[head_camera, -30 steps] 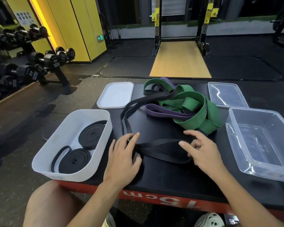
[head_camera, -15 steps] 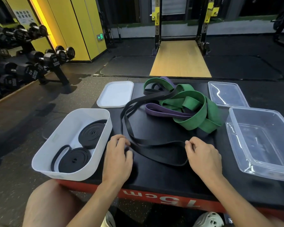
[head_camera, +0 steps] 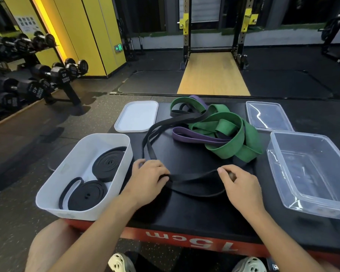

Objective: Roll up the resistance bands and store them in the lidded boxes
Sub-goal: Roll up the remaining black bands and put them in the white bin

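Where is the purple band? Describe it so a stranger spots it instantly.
On the red-edged black platform, a tangled heap of bands lies between the white box and the clear box. The purple band loops out of the heap's left side beneath the wide green bands: narrower than those, and the only one neither green nor black.

Gym interior. Walls: yellow panels [head_camera: 90, 36] at left with a glowing orange strip [head_camera: 45, 26], a poster [head_camera: 27, 23], a green exit sign [head_camera: 119, 48]. Floor: dark speckled rubber [head_camera: 98, 114], black mats [head_camera: 283, 83], a wooden platform [head_camera: 213, 75] between the uprights of a black rack [head_camera: 186, 46] with yellow fittings. Left: dumbbell rack [head_camera: 47, 73], loaded, black. Foreground: desk [head_camera: 194, 213], black top, red front edge marked "15cm"
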Tool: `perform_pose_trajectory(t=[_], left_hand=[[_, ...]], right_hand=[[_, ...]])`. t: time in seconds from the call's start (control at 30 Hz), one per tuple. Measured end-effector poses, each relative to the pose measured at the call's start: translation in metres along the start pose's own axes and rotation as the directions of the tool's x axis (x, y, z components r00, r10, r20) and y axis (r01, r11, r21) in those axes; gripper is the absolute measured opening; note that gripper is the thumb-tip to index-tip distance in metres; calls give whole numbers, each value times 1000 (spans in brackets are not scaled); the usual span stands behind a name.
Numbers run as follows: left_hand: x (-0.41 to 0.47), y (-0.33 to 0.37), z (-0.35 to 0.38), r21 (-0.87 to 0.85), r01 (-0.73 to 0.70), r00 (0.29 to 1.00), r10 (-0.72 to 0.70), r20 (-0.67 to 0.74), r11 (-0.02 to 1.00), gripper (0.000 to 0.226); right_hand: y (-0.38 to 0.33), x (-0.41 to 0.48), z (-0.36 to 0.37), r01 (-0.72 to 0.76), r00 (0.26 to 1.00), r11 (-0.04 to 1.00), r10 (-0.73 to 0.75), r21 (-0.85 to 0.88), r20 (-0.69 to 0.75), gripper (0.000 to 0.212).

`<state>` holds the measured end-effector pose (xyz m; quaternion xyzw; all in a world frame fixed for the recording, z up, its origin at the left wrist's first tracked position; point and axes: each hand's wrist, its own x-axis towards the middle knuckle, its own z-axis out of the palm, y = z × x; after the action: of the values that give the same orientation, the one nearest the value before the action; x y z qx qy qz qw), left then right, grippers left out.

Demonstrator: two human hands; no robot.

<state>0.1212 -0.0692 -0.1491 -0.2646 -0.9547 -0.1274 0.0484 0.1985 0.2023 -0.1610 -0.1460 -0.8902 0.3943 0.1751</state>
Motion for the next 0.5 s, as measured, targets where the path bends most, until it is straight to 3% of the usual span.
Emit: perform_pose_trajectory(t=[0.07,0.27,0.4,0.5], left_hand=[[4,-3,-7,23,21,999,-22,34,1000,16],[17,0,-15,66,58,998,-59,17,996,13],[23,4,-14,-26,54,999,-54,0,998,8],[20,-5,-16,-12,1,998,0,56,1000,9]], right_hand=[[-1,0,-4,-11,1000,992,10,124,7,3],[1,3,-9,-53,994,980,34,190,103,25],[6,5,-9,-52,992,993,39,109,117,33],[1,1,-2,-13,995,999,17,-50,96,40]])
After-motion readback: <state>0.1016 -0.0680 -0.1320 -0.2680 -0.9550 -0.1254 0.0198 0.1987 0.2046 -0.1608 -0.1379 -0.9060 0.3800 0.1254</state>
